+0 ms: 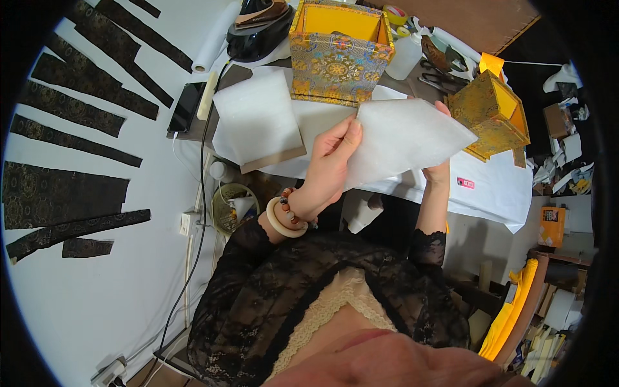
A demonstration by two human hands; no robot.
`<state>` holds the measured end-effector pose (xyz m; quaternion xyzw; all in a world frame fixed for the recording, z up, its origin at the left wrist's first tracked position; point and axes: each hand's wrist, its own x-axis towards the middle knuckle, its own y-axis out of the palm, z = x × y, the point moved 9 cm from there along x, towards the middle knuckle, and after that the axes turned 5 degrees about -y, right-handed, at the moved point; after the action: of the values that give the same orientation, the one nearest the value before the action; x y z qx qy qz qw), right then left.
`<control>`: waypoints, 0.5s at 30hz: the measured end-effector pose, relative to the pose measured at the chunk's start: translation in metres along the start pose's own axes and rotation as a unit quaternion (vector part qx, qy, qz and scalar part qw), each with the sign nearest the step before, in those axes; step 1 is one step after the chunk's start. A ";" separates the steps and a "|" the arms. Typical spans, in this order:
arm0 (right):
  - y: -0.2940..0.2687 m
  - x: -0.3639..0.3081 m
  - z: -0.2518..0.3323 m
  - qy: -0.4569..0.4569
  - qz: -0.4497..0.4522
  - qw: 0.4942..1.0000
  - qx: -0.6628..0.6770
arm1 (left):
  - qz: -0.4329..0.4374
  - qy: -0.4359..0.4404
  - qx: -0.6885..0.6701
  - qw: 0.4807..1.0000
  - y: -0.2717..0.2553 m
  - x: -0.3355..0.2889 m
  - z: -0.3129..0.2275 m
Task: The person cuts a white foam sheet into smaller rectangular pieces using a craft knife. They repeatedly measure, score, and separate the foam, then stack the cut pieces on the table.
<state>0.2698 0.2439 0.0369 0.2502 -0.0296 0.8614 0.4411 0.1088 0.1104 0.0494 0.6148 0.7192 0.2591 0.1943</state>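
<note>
My left hand (331,155) pinches the left edge of a white padded sheet (407,137), thumb on top. From behind its right side, my right hand (440,171) grips the same sheet; most of those fingers are hidden. The sheet is held up above the table, tilted. On the table to the left lies another white padded piece (256,115) with a grey-brown board edge showing beneath it. Just beyond my hands stands a patterned brocade box (338,68), open at the top with a yellow lining. A smaller gold brocade box (495,119) rests to the right.
Far left, a phone (187,106) sits near a black iron (258,35) with a cable. Behind are a translucent bottle (406,57), scissors (440,79) and tape (395,14). White paper (490,200) overhangs the table's front. A bin (235,209) stands below left. Dark fabric strips (68,193) hang on the wall.
</note>
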 end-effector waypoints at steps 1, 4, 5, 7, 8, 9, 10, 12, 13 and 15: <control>0.000 0.001 -0.001 0.000 0.006 1.000 0.002 | 0.009 -0.014 -0.007 1.000 -0.002 -0.001 0.000; 0.011 0.006 0.004 -0.008 0.036 0.999 0.011 | 0.004 -0.014 -0.047 0.999 0.000 0.004 -0.013; 0.015 0.007 0.007 -0.015 0.041 0.999 0.018 | -0.001 -0.008 -0.065 0.998 0.002 0.007 -0.020; 0.024 0.009 0.009 -0.029 0.050 0.998 0.031 | 0.000 -0.007 -0.030 1.000 0.002 0.010 -0.020; 0.026 0.010 0.008 -0.038 0.053 0.997 0.029 | 0.000 0.000 -0.018 1.000 0.000 0.010 -0.021; 0.028 0.011 0.008 -0.046 0.055 0.997 0.027 | 0.000 0.007 -0.005 1.000 -0.002 0.010 -0.021; 0.029 0.011 0.008 -0.054 0.057 0.997 0.025 | -0.001 0.012 0.002 1.000 -0.003 0.010 -0.022; 0.032 0.012 0.008 -0.064 0.063 0.996 0.007 | -0.002 0.021 0.014 1.000 -0.006 0.008 -0.023; 0.033 0.013 0.009 -0.069 0.065 0.995 -0.002 | -0.005 0.027 0.026 0.999 -0.007 0.008 -0.024; 0.035 0.013 0.010 -0.074 0.072 0.995 -0.012 | -0.011 0.041 0.050 0.998 -0.008 0.007 -0.026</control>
<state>0.2404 0.2291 0.0573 0.3053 -0.0907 0.8694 0.3777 0.0856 0.1124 0.0652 0.6045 0.7453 0.2457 0.1365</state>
